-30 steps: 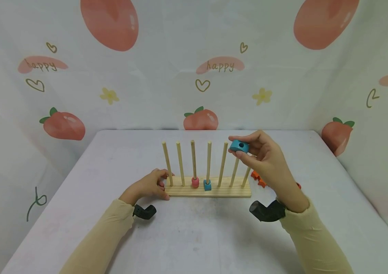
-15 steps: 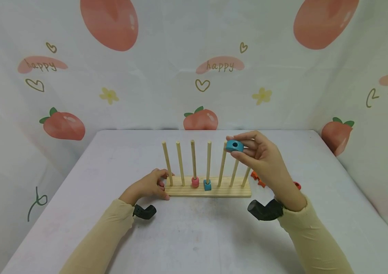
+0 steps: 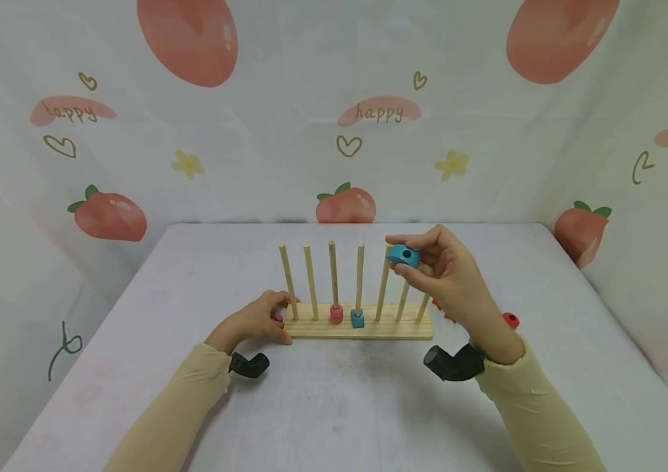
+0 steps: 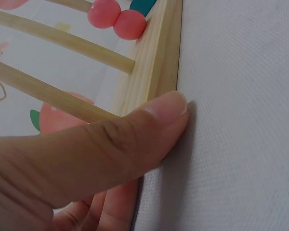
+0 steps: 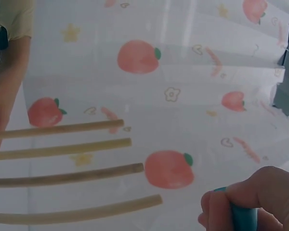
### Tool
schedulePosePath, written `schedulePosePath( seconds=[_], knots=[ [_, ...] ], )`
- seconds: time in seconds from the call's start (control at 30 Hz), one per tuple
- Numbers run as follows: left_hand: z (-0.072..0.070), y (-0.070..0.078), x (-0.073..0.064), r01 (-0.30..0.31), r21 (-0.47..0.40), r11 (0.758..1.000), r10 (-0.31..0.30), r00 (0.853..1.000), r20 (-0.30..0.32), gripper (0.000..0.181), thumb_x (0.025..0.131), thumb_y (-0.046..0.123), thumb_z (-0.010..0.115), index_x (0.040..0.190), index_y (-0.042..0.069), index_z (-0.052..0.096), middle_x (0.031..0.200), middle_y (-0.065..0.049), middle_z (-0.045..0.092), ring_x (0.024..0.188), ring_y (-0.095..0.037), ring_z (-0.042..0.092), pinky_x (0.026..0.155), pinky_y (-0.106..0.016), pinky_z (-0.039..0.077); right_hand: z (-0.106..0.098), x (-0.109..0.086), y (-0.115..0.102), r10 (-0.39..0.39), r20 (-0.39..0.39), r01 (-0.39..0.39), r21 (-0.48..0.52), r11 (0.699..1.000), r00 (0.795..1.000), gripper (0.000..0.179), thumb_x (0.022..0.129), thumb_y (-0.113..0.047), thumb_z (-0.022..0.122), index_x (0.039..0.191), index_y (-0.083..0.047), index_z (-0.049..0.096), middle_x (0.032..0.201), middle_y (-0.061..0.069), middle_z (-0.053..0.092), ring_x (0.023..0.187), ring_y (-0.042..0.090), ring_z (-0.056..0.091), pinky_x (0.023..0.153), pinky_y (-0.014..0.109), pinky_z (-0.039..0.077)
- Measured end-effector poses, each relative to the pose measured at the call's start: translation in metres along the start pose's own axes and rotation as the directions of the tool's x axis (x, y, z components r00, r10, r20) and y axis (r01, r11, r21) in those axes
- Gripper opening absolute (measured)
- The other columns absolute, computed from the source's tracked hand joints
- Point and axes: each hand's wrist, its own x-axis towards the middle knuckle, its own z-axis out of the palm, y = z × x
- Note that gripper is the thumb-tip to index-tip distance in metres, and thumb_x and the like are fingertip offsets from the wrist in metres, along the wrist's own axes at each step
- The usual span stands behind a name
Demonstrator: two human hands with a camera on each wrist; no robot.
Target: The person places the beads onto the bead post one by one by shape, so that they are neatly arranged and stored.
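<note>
In the head view my left hand grips the left end of a wooden peg board, its thumb along the front edge. Several upright pegs rise from the board. A pink bead sits at the foot of the third peg from the left, and a small blue bead at the foot of the fourth. My right hand pinches a larger blue bead between thumb and fingers. That bead is tilted, its hole facing me, and overlaps the top of the fifth peg. In the right wrist view, fingers partly hide the bead.
Orange-red pieces lie on the table right of the board, partly hidden by my right hand. A red bead lies farther right, beside the wrist. A printed cloth hangs behind the table.
My right hand has moved left with the larger blue bead, from right of the fifth peg to its top, and the bead has turned slightly. The left hand stays on the board.
</note>
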Motion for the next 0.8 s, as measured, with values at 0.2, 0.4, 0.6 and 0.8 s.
schedulePosePath(
  seconds=[0.2, 0.4, 0.6, 0.8],
  knots=[
    [0.0001, -0.0004, 0.0005, 0.001, 0.0, 1.0, -0.001, 1.0, 0.0, 0.071, 0.061, 0.001, 0.088, 0.124, 0.007, 0.057, 0.113, -0.016, 0.041, 0.083, -0.021, 0.046, 0.07, -0.031, 0.042, -0.0002, 0.0004, 0.0023, 0.035, 0.01, -0.035, -0.001, 0.999, 0.999, 0.028, 0.087, 0.011, 0.061, 0.104, -0.006, 0.047, 0.121, -0.005, 0.065, 0.096, 0.01, 0.068, 0.076, 0.022, 0.055],
    [0.0003, -0.0013, 0.0009, 0.003, 0.007, 1.0, -0.003, 1.0, -0.002, 0.072, 0.061, 0.002, 0.089, 0.125, 0.008, 0.057, 0.113, -0.016, 0.041, 0.084, -0.021, 0.046, 0.071, -0.031, 0.042, 0.0001, 0.0012, 0.0048, 0.077, 0.006, -0.077, -0.052, 0.996, 0.997, 0.025, 0.088, 0.007, 0.064, 0.102, -0.004, 0.047, 0.118, -0.001, 0.063, 0.099, 0.013, 0.067, 0.08, 0.024, 0.054],
    [0.0003, -0.0007, 0.0004, 0.008, 0.005, 1.0, -0.008, 1.0, -0.002, 0.072, 0.061, 0.001, 0.088, 0.126, 0.007, 0.056, 0.115, -0.016, 0.041, 0.084, -0.021, 0.046, 0.071, -0.031, 0.042, 0.0025, 0.0017, 0.0047, 0.117, 0.031, -0.114, -0.074, 0.991, 0.993, 0.026, 0.087, 0.007, 0.064, 0.102, 0.004, 0.043, 0.12, 0.003, 0.066, 0.091, 0.016, 0.069, 0.075, 0.03, 0.057],
    [0.0008, 0.0001, -0.0002, 0.009, 0.0, 1.0, -0.009, 1.0, -0.005, 0.074, 0.062, 0.002, 0.088, 0.128, 0.007, 0.055, 0.115, -0.016, 0.041, 0.085, -0.021, 0.045, 0.072, -0.031, 0.042, 0.0056, 0.0012, 0.0044, 0.14, 0.045, -0.137, -0.067, 0.988, 0.989, 0.029, 0.087, 0.004, 0.066, 0.101, 0.005, 0.041, 0.119, 0.004, 0.065, 0.091, 0.021, 0.07, 0.074, 0.036, 0.057]
  ],
)
